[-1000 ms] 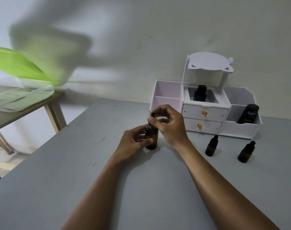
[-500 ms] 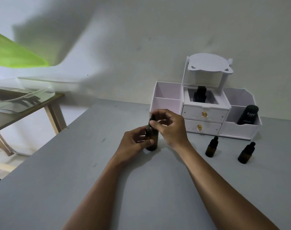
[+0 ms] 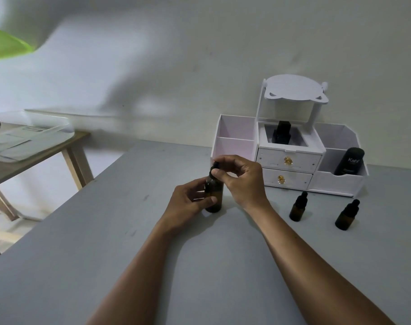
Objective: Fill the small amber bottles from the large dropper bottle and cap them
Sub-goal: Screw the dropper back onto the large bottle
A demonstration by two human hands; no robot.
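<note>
The large amber dropper bottle [image 3: 214, 195] stands upright on the grey table [image 3: 105, 254]. My left hand [image 3: 190, 202] grips its body from the left. My right hand [image 3: 242, 181] pinches the black dropper cap [image 3: 215, 167] on top with thumb and fingers. To the right stand two small amber bottles with black dropper caps: one [image 3: 298, 207] near my right wrist, another [image 3: 347, 215] farther right. Neither hand touches them.
A white desktop organiser [image 3: 291, 158] with two drawers sits against the wall behind the bottles, holding a black bottle in its middle tray and a black tube [image 3: 350, 161] at right. A wooden side table [image 3: 35, 148] with papers stands at left.
My right hand's fingers have shifted a little on the dropper cap. The green object at upper left has swung up and away. The bottles have not moved.
</note>
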